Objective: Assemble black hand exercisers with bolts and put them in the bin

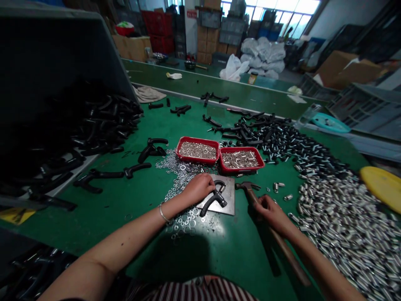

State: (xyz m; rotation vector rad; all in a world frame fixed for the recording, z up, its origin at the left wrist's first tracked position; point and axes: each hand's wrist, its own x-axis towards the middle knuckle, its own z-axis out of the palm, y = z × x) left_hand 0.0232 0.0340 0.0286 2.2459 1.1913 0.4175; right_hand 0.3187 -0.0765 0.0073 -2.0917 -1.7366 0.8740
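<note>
My left hand (pixel 201 187) is closed at the upper left of a square metal plate (pixel 229 205), its fingers pinched on a black curved handle part (pixel 209 203) lying there. A small silver piece shows on that part's upper right. My right hand (pixel 273 212) is wrapped round the wooden shaft of a claw hammer (pixel 249 192), whose metal head rests beside the plate's right edge. Loose washers (pixel 184 215) lie under and around my left wrist. Just beyond the plate stand two red trays, one with small rings (pixel 197 160) and one with small pins (pixel 241 169).
Black handle parts (pixel 103 121) fill a tipped grey bin at left, and several lie on the green table. Black-headed screws (pixel 282 138) are heaped at the back right, silver cylindrical fittings (pixel 341 217) at the right. A yellow lid (pixel 382 186) lies near the right edge.
</note>
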